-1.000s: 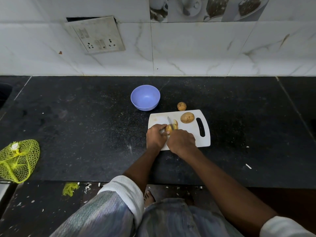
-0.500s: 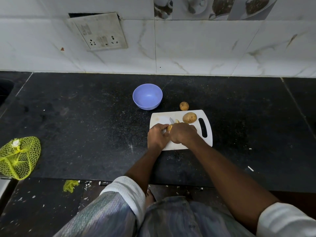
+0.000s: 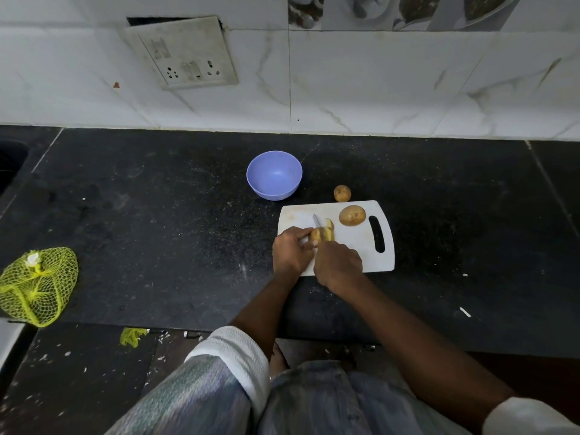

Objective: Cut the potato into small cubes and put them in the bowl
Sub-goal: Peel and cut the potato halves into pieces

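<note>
On the cutting board [image 3: 354, 246], the left hand [image 3: 292, 251] is pinching the sliced potato [image 3: 323, 234] while the right hand [image 3: 339, 265] is gripping the knife [image 3: 316, 220]. The bowl [image 3: 274, 175] is sitting just beyond the board's far-left edge on the tabletop [image 3: 157, 215].

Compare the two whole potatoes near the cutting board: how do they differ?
The larger potato lies on the white cutting board; the smaller potato sits off it, on the black counter. The larger potato looks oval, the smaller potato rounder. Both are brown, uncut and untouched.
</note>
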